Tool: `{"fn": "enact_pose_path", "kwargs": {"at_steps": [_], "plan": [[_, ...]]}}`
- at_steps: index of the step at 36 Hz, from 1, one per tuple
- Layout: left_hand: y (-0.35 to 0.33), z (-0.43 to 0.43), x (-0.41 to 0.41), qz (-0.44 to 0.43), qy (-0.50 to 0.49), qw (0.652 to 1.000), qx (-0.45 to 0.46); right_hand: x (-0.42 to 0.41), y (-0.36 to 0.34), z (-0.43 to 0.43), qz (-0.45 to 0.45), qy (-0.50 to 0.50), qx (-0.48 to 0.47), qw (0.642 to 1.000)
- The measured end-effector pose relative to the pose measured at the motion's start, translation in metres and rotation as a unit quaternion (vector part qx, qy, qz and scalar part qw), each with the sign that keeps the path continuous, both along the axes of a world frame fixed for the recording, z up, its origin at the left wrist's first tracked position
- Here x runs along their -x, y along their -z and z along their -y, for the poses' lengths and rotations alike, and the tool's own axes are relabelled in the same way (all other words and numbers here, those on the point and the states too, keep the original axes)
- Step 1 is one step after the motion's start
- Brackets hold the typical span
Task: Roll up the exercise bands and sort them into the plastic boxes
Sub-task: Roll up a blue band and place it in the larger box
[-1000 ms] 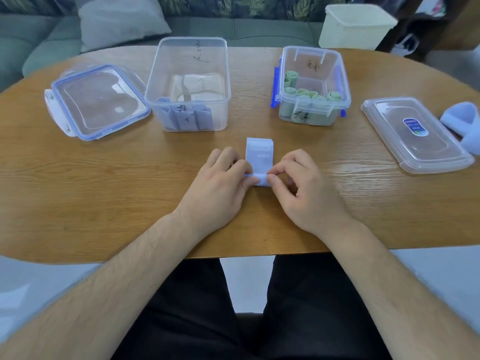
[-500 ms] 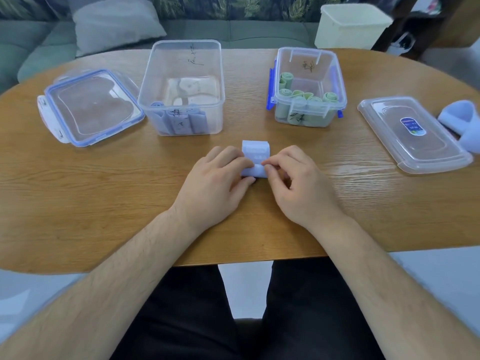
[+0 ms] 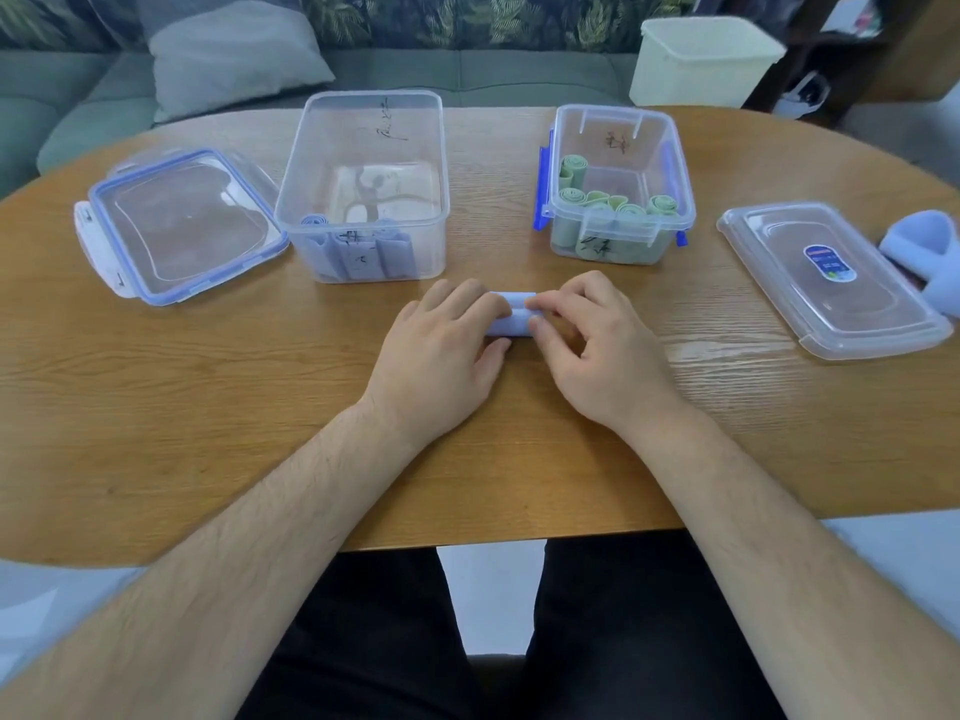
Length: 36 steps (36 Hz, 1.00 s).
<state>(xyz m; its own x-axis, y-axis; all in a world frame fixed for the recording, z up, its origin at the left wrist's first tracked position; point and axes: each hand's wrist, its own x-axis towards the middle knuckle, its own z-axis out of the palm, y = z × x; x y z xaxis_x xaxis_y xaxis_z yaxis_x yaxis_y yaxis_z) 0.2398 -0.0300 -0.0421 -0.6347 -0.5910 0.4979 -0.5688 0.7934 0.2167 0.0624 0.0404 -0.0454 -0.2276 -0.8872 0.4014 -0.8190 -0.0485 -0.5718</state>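
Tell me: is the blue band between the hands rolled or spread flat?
Rolled, or nearly: the blue band is a short roll, with no flat length beyond it. Left hand and right hand hold its ends.

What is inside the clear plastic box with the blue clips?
Several rolled pale-green exercise bands, packed along the box's near wall. Any underneath are covered.

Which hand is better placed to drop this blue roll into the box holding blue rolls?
Probably the left hand. It grips the blue roll, and the box with blue rolls stands just ahead on its side; the right hand, also pinching the roll, would have to cross over.
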Motion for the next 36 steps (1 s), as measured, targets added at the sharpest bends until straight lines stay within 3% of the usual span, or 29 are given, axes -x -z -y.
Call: {"fn": "enact_pose_path", "kwargs": {"at_steps": [7, 16, 25, 28, 30, 33, 36], "plan": [[0.006, 0.003, 0.006, -0.028, -0.016, 0.999, -0.012, 0.006, 0.000, 0.007, -0.016, -0.008, -0.015, 1.000], [0.000, 0.014, 0.013, 0.042, -0.053, 0.997, -0.037, 0.009, -0.004, 0.022, -0.048, -0.004, -0.061, 0.997], [0.001, 0.004, 0.007, -0.036, -0.020, 0.998, 0.043, -0.004, -0.013, 0.005, 0.086, -0.049, -0.006, 0.995], [-0.003, -0.002, 0.006, -0.102, -0.002, 0.994, 0.028, -0.018, -0.021, -0.003, 0.145, -0.054, -0.008, 0.988], [-0.009, -0.008, 0.005, -0.173, 0.004, 0.984, -0.039, -0.026, -0.029, -0.007, 0.282, -0.039, -0.025, 0.958], [-0.011, -0.016, 0.001, -0.223, 0.008, 0.968, -0.115, -0.029, -0.040, -0.010, 0.522, -0.055, -0.127, 0.841], [-0.010, -0.021, -0.001, -0.213, 0.044, 0.967, -0.132, -0.033, -0.047, -0.014, 0.616, -0.113, -0.168, 0.761]]}}
